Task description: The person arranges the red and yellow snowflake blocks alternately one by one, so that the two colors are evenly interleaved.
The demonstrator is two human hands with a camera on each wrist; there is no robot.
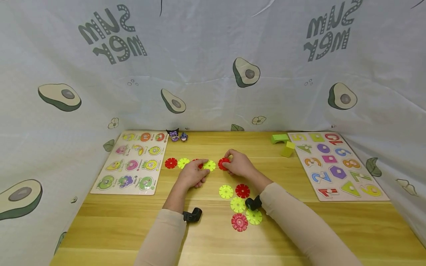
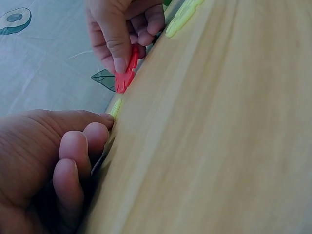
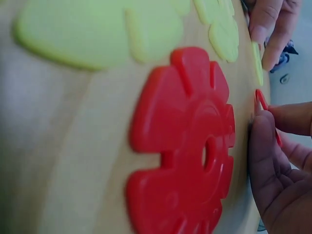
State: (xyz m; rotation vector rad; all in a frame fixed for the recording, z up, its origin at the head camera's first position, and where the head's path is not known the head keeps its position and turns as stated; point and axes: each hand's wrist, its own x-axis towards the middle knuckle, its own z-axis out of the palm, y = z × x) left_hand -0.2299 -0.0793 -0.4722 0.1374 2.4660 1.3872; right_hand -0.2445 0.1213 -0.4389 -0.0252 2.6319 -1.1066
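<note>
My right hand [image 1: 240,162] pinches a red notched plastic disc [image 1: 223,164] between thumb and fingers. In the left wrist view this red disc [image 2: 126,78] is tilted, its lower edge close over the table. Just to its left, my left hand [image 1: 192,175] holds a yellow notched disc [image 1: 209,166] by its edges with thumb and index finger; its other fingers are curled. That yellow disc ends a row with a red disc [image 1: 171,163], another yellow disc [image 1: 183,163] and a further red disc, mostly hidden behind the left hand.
Nearer me lie several loose discs, among them a red one [image 1: 242,191] and a yellow one [image 1: 226,191]. A fruit puzzle board [image 1: 94,188] is at left, a number puzzle board [image 1: 376,195] at right. Green blocks [image 1: 279,138] and small figurines [image 1: 173,135] stand at the back.
</note>
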